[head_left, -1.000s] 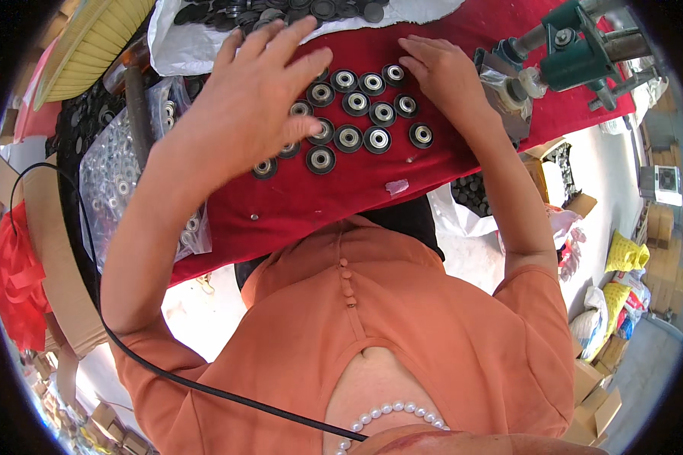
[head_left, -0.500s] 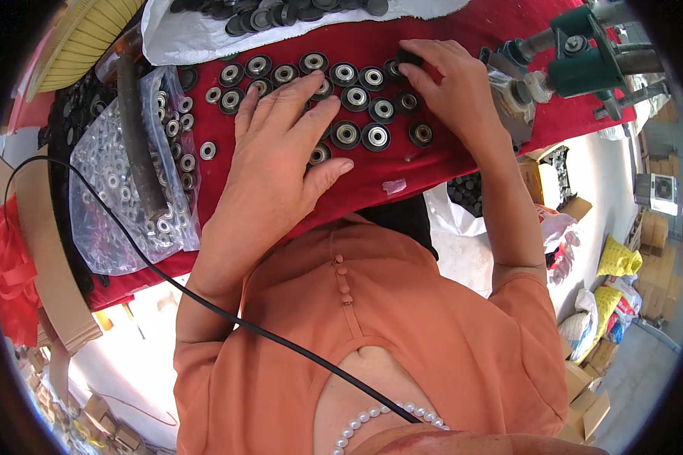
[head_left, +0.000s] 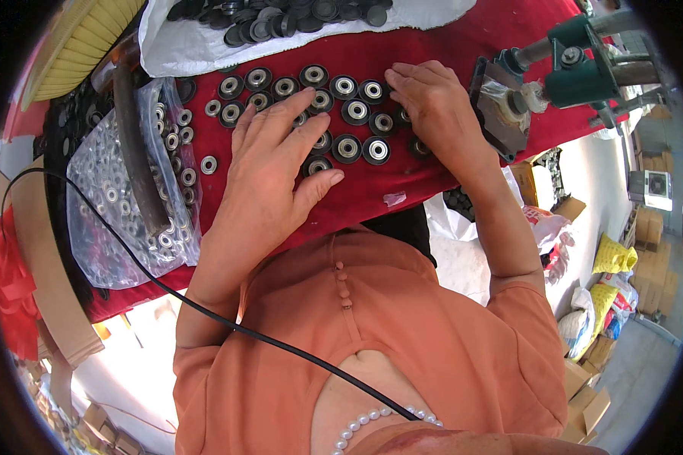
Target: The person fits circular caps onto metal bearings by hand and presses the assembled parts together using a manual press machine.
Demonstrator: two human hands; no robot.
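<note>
On the red cloth (head_left: 228, 205) lie several black discs with steel bearings in their middles, like this black wheel (head_left: 346, 149). My left hand (head_left: 265, 167) rests over the left part of the group, fingers stretched and spread, holding nothing; it partly covers a few wheels. My right hand (head_left: 440, 106) is at the group's right end, fingers bent and close together. Its fingertips are beside a wheel (head_left: 382, 123) and hide what is under them, so I cannot make out what they grip. A loose small bearing (head_left: 209, 164) sits left of my left hand.
A clear plastic bag (head_left: 102, 220) of bearings lies at left, with a dark bar (head_left: 134, 144) across it. Black caps (head_left: 261, 29) fill a white sheet (head_left: 182, 57) at the far side. A green metal press (head_left: 580, 72) stands at right. A black cable (head_left: 205, 303) crosses in front.
My right hand has moved slightly left and nearer to me, its fingers now bent over the wheels; before, thumb and finger were apart around a dark disc. My left hand stays spread, almost in place.
</note>
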